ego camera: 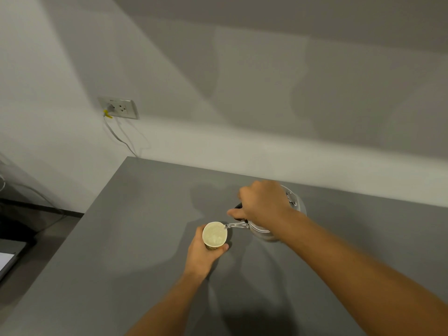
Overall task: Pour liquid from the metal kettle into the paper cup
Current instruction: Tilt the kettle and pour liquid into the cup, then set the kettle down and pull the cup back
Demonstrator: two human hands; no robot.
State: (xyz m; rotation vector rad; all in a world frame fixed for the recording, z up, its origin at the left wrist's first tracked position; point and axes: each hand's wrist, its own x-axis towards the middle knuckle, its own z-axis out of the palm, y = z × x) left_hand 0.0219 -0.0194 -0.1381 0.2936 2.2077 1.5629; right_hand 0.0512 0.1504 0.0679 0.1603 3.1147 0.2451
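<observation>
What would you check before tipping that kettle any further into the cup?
1. Spout over the cup rim: ok.
2. Left hand steadying the cup: ok.
3. Right hand gripping the kettle handle: ok.
4. Room left in the cup: cannot tell; the contents look high.
5. Lid secure: cannot tell.
6. Table dry around the cup: ok, no spill visible.
</observation>
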